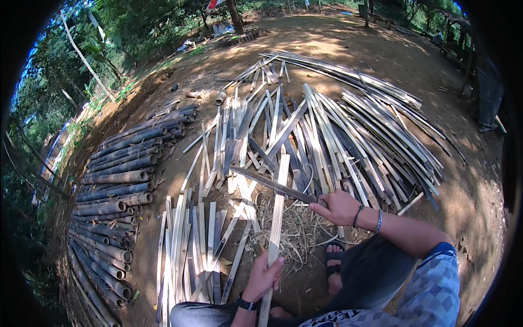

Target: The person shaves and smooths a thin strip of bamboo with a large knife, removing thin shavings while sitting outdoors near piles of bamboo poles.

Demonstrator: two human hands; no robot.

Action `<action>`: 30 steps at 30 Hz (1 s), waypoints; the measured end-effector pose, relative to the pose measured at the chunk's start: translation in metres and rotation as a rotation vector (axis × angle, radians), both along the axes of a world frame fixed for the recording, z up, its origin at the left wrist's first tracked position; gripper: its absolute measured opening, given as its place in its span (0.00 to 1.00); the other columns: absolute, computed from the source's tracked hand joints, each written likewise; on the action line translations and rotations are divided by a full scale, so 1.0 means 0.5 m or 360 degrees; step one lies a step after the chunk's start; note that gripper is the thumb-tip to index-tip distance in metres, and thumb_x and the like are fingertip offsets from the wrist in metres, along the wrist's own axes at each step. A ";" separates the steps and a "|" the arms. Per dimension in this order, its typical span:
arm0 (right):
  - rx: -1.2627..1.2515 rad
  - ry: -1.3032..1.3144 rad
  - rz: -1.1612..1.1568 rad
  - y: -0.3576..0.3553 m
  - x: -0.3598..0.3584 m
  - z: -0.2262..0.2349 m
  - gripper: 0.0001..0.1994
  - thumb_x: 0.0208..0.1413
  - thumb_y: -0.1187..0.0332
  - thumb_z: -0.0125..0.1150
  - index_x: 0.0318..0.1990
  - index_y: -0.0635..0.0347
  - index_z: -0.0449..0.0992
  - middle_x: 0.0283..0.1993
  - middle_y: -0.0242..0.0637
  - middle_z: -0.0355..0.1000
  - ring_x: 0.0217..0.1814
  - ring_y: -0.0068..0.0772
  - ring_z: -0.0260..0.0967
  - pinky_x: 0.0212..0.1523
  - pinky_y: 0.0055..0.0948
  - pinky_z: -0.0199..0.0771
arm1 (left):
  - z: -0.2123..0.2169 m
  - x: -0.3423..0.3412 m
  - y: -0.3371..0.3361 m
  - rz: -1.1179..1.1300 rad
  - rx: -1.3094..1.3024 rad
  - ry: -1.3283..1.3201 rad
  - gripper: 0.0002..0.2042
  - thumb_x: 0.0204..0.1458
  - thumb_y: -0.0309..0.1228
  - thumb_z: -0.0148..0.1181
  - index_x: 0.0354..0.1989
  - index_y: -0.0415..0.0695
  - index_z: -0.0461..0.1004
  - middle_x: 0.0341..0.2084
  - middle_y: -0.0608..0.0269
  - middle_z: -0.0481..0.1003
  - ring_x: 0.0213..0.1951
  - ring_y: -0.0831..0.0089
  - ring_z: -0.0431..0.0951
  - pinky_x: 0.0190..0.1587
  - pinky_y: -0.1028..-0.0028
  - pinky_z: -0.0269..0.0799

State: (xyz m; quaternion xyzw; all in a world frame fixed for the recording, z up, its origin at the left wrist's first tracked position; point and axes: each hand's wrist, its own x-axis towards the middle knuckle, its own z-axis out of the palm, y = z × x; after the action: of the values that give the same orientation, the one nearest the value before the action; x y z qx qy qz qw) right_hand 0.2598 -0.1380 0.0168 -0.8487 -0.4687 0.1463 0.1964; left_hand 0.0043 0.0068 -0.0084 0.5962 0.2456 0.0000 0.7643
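Gripping flat pale bamboo strip (277, 219), left fingers (275, 268); right fingers (327, 211) clamped on long metal knife (264, 181).

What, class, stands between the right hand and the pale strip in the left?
The knife: the right hand grips it, and its blade crosses the pale strip toward the strip's far end. Nothing else visible intervenes.

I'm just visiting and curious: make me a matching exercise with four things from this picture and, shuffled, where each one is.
Things:
1. Long knife
2. Strip crossed by the blade
3. Round hollow poles
4. Curly shavings

Places:
A. Piled at the picture's left
B. In the right hand
C. On the ground beside the sandal
D. In the left hand

Pairs: 1-B, 2-D, 3-A, 4-C
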 end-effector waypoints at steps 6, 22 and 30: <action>-0.0108 -0.0260 0.0415 -0.003 -0.044 0.010 0.31 0.54 0.37 0.47 0.23 0.59 0.74 0.15 0.46 0.68 0.21 0.53 0.70 0.26 0.46 0.72 | -0.009 0.007 0.008 0.0057 0.0004 -0.0055 0.08 0.61 0.32 0.50 0.41 0.42 0.63 0.11 0.74 0.57 0.09 0.84 0.58 0.10 0.82 0.58; -0.0116 -0.0337 0.0292 0.007 -0.036 0.018 0.29 0.55 0.38 0.47 0.25 0.58 0.75 0.16 0.46 0.69 0.23 0.50 0.72 0.26 0.45 0.72 | -0.006 0.008 0.010 0.0088 -0.0157 -0.0059 0.07 0.61 0.32 0.50 0.39 0.43 0.62 0.11 0.73 0.58 0.08 0.83 0.59 0.10 0.81 0.58; -0.0142 -0.0412 0.0489 0.005 -0.067 0.039 0.29 0.55 0.39 0.47 0.24 0.58 0.74 0.15 0.46 0.68 0.21 0.52 0.71 0.27 0.45 0.72 | -0.005 0.009 0.010 0.0090 -0.0025 -0.0051 0.06 0.61 0.31 0.48 0.38 0.43 0.62 0.11 0.73 0.58 0.08 0.83 0.60 0.10 0.81 0.59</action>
State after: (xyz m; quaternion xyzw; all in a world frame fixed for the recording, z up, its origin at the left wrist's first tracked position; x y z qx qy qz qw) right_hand 0.2263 -0.1355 0.0363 -0.7869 -0.6069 0.0848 0.0720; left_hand 0.0088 0.0118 -0.0107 0.5830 0.2500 0.0293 0.7725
